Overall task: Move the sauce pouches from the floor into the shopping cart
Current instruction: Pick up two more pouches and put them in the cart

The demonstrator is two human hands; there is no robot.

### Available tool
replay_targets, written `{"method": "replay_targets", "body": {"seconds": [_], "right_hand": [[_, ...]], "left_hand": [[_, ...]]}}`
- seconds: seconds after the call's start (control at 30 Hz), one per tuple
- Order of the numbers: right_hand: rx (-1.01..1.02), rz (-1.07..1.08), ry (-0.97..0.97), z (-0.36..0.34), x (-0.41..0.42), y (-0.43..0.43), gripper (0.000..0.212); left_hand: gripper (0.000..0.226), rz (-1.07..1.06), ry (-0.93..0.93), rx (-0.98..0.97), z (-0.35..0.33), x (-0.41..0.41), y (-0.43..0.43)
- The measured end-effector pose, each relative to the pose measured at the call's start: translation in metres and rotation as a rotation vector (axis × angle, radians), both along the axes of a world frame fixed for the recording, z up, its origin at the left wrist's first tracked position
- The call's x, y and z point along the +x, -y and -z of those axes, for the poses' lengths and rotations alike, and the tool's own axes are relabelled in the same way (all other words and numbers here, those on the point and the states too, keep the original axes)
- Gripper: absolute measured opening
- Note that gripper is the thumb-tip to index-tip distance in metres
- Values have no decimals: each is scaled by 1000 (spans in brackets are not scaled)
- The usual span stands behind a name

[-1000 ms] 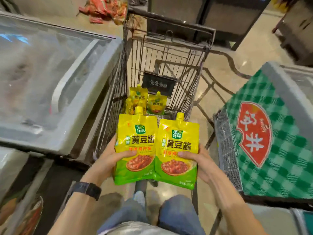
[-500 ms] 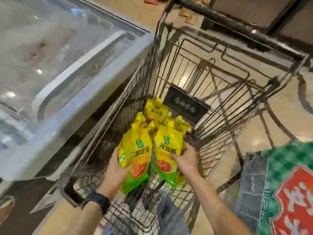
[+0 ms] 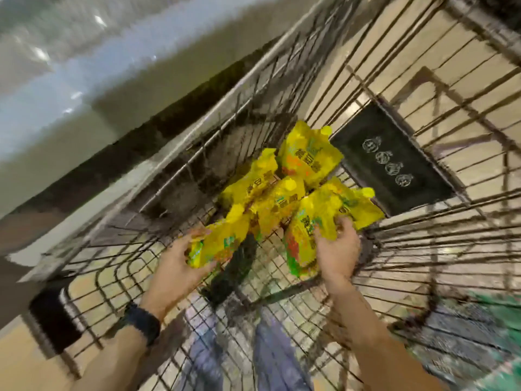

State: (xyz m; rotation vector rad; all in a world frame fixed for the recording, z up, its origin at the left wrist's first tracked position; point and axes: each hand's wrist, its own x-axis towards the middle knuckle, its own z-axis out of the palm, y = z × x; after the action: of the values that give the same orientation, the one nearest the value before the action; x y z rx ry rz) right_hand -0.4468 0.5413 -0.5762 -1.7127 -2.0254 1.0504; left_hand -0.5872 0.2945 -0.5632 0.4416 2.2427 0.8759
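Here, left hand (image 3: 180, 268) and right hand (image 3: 337, 251) hold blur-labelled sauce pouches (image 3: 221, 244).

Yellow sauce pouches (image 3: 307, 162) with green-and-red print — black placard (image 3: 394, 162), dark wristband (image 3: 141, 324).

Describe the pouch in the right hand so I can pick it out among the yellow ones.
Inside the wire shopping cart, yellow pouches lie heaped by the black placard. The right hand grips one pouch at the heap's near right edge. The only other held pouch is in the left hand; the rest lie loose.
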Motion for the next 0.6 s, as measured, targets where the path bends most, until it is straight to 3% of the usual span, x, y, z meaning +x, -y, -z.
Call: {"method": "replay_targets", "body": {"seconds": [0.17,0.33,0.47,0.6], "right_hand": [[140,-260,104,-9,5,-27,20],[123,-366,-23,-25,9,-40,9],[116,-420,185,-16,14,-55,7],[142,-433,342,-19,18,-56,11]], "left_hand": [[17,-130,-190,20,-17,-12,-12],[23,-190,-194,173,-29,-28,-8],[12,-293,-234,113,-16,-18,-11],[22,-308,-276,-32,-15,-16,-4]]}}
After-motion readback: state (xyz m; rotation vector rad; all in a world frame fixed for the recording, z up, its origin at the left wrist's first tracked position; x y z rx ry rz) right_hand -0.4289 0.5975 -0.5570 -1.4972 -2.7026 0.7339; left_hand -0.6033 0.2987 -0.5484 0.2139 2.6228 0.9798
